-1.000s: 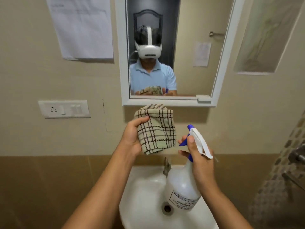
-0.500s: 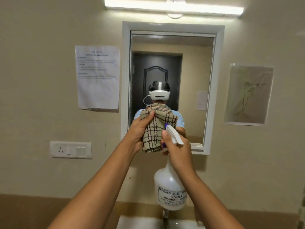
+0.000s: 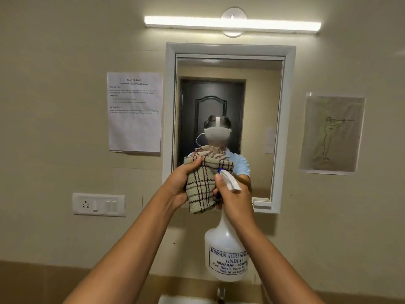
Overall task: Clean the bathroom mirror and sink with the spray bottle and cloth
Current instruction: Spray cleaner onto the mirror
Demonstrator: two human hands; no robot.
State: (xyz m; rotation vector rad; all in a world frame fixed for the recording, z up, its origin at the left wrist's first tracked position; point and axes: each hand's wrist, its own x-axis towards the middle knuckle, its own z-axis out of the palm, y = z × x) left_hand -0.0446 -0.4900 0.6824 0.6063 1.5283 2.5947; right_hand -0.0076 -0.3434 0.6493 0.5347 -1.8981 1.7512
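The right hand [image 3: 235,201] is wrapped around the neck of the white spray bottle [image 3: 226,255], thumb up by the nozzle, raised before the white-framed mirror [image 3: 282,128]; whether liquid is inside the translucent body cannot be told. Just beside it, the left hand [image 3: 179,185] grips the bunched checked cloth [image 3: 205,183], fingers curled into the folds. The bottle's label is partly hidden behind the wrist, and only the sink [image 3: 175,300] rim and tap [image 3: 221,293] peek in below.

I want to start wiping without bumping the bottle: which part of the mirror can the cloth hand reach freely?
Free: the upper mirror glass, bordered by its white frame, above both hands. Crowded: the lower glass, where the left hand bunching the checked cloth sits against the right hand on the spray bottle.
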